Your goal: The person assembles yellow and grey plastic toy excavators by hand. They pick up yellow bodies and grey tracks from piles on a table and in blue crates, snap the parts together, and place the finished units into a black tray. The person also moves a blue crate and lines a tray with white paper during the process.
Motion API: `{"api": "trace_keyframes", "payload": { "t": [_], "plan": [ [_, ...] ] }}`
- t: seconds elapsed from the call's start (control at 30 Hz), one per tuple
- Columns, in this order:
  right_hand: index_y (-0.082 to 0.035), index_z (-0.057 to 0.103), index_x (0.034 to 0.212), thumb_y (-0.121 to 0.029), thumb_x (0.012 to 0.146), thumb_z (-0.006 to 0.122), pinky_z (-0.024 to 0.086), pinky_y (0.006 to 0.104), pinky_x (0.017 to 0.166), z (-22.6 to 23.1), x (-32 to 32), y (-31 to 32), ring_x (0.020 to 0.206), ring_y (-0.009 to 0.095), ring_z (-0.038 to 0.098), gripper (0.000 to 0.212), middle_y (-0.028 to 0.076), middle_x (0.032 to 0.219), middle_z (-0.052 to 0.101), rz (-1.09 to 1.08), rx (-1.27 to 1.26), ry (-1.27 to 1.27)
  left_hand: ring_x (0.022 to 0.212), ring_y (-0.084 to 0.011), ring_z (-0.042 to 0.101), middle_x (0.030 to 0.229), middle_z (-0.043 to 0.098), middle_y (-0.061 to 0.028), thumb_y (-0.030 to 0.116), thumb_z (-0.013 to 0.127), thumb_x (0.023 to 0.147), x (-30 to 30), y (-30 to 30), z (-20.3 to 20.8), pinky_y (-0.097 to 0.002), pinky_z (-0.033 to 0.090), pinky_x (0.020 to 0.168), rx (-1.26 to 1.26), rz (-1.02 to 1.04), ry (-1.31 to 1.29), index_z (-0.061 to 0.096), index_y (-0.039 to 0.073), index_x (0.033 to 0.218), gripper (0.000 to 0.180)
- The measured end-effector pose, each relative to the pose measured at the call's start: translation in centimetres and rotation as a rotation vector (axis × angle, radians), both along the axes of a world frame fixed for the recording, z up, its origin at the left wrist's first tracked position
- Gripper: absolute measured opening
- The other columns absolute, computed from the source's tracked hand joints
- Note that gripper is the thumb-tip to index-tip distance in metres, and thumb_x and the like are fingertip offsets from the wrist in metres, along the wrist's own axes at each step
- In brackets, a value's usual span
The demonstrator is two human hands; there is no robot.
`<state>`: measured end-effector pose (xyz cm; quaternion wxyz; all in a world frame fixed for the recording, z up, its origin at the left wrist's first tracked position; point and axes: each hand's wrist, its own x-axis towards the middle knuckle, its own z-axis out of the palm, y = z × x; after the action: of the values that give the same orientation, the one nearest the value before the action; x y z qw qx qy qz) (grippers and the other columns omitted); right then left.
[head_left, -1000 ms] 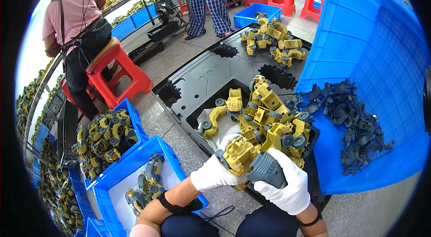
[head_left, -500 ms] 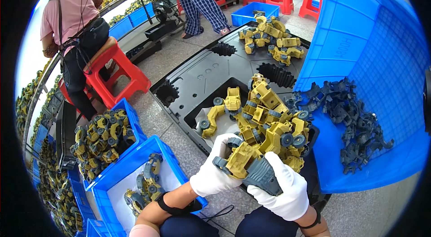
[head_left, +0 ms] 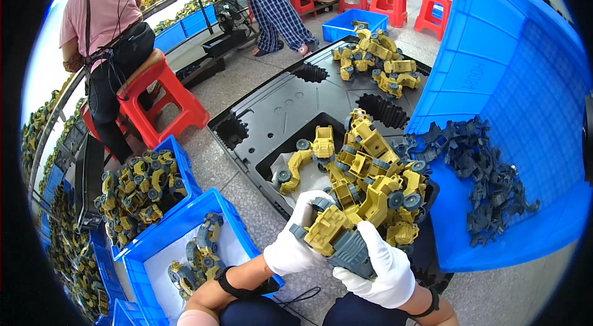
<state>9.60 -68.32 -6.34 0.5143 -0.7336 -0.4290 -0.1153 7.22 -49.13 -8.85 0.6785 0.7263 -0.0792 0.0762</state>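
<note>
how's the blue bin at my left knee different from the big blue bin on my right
The small blue bin sits flat on the floor, while the big blue bin is tipped on its side, its opening towards the person. The small blue bin holds a few assembled yellow-and-grey toy vehicles; the big blue bin holds a heap of loose dark grey parts. The small one looks much smaller. Both are blue plastic.

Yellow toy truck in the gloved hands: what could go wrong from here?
1. The yellow toy truck with its grey part is held between the left hand and right hand above the floor, not over a bin; a slipped piece could drop there.
2. The heap of yellow trucks on the black tray stands right beside the hands; a nudge might topple some.
</note>
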Motion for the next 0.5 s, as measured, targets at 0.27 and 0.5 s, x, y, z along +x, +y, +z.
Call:
{"api": "trace_keyframes", "payload": {
  "t": [0.27, 0.5],
  "plan": [
    [0.006, 0.037, 0.136, -0.022, 0.076, 0.078, 0.054, 0.0322, 0.069, -0.2, 0.1, 0.1, 0.077, 0.026, 0.069, 0.078, 0.019, 0.093, 0.066, -0.003, 0.028, 0.037, 0.105, -0.015, 0.048, 0.114, 0.044, -0.0055, 0.009, 0.081, 0.065, -0.1, -0.2, 0.9, -0.0294, 0.04, 0.091, 0.048, -0.051, 0.01, 0.032, 0.007, 0.126, 0.079],
    [0.008, 0.04, 0.131, -0.023, 0.077, 0.077, 0.054, 0.0358, 0.07, 0.4, 1.1, 0.5, 0.079, 0.033, 0.067, 0.072, 0.023, 0.094, 0.063, -0.079, 0.044, 0.007, 0.117, -0.0179, 0.047, 0.126, 0.046, -0.0088, 0.01, 0.082, 0.062, 0.6, -0.1, 0.3, -0.0338, 0.037, 0.1, 0.328, -0.162, -0.041, 0.019, 0.007, 0.132, 0.094]
  ]
}}
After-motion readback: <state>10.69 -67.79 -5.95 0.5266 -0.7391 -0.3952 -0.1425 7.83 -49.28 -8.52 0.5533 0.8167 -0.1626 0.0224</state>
